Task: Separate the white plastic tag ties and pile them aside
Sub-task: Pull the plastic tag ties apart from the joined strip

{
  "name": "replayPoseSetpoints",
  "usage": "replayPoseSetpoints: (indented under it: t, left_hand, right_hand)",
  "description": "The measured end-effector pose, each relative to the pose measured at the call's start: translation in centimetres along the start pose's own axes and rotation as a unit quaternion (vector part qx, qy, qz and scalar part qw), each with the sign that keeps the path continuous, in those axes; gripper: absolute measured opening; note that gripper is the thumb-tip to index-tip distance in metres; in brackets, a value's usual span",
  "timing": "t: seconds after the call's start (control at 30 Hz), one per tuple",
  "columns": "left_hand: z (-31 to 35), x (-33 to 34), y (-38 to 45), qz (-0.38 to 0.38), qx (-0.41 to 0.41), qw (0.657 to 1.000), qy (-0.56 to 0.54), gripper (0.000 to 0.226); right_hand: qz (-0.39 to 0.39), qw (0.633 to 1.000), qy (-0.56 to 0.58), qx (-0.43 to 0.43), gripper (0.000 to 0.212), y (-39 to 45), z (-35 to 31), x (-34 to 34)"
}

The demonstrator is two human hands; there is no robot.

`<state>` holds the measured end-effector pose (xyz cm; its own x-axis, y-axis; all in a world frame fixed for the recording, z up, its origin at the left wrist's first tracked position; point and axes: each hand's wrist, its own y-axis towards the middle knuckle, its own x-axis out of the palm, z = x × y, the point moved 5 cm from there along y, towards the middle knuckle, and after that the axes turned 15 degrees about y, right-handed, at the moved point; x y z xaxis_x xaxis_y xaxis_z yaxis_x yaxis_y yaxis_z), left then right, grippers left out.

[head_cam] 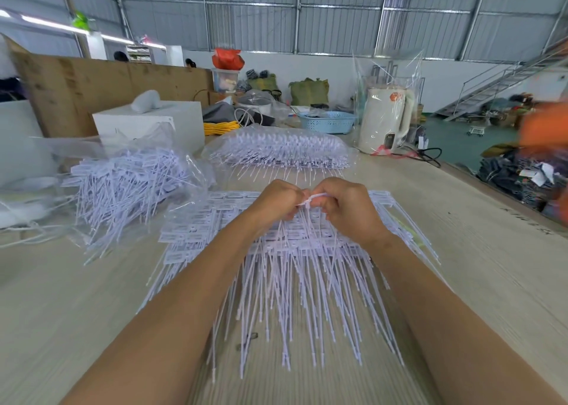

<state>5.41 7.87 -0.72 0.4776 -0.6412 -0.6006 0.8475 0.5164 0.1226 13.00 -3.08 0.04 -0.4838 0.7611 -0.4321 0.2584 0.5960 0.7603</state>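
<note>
A wide sheet of joined white plastic tag ties point(276, 269) lies on the pale wooden table point(61, 312) in front of me, tails pointing toward me. My left hand point(273, 200) and my right hand point(344, 208) meet over the sheet's far edge. Both pinch the head of one white tag tie point(312, 199) between curled fingers. A loose pile of separated tag ties point(126, 183) lies on clear plastic at the left.
A clear bag of more tag ties point(282, 149) lies beyond my hands. A white box point(147, 122) stands at back left, with a blue basket point(327, 121) and a wrapped white kettle point(384, 122) at back right. The table edge runs along the right.
</note>
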Motion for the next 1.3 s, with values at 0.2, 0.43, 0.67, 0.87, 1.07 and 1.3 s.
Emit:
replayPoseSetpoints:
  t: [0.2,0.43,0.67,0.87,1.07,1.3]
  left_hand:
    - [0.3,-0.6,0.3,0.018,0.014,1.0,0.01,0.044]
    - [-1.0,-0.9,0.1,0.047,0.06,0.987,0.139,0.04]
    - [-0.6,0.3,-0.1,0.018,0.088,0.98,0.178,0.034]
    - [0.1,0.5,-0.3,0.078,0.159,0.97,0.165,0.046]
    - [0.3,0.1,-0.4,0.112,0.187,0.969,0.117,0.044]
    - [-0.8,-1.2,0.0,0.189,0.056,0.98,0.034,0.031]
  right_hand:
    - [0.123,0.989,0.018,0.078,0.013,0.0,0.9,-1.9]
    - [0.285,0.782,0.445,0.33,0.016,-1.6,3.7,-5.8]
    - [0.072,0.825,0.388,0.405,0.009,-1.2,1.1,-0.2]
    - [0.055,0.833,0.358,0.418,0.008,-1.6,0.7,1.5]
    - [0.112,0.811,0.417,0.394,0.008,-1.6,0.5,1.5]
    - [0.147,0.839,0.392,0.347,0.008,-1.4,1.5,0.1]
